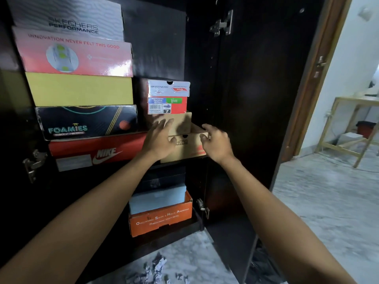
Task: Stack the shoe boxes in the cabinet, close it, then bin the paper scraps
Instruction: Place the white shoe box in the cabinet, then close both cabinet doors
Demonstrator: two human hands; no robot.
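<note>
Inside the dark cabinet (160, 44) a tall stack of shoe boxes fills the left side, from a grey Skechers box (67, 19) down to a red Nike box (96, 150). On the right of the same shelf a brown cardboard box (184, 148) carries a smaller brown box (180, 123) and a red-and-white Skechers box (168, 97). My left hand (159, 138) lies with spread fingers against the brown boxes' left front. My right hand (215, 140) curls its fingers on the lower brown box's right top corner. Crumpled paper scraps (153, 269) lie on the floor below.
On the lower shelf sit an orange box (162, 218), a light blue box (158, 198) and a dark box above. The right cabinet door (262, 99) stands open. A wooden table (352, 128) stands in the room to the right, on a marble floor (328, 201).
</note>
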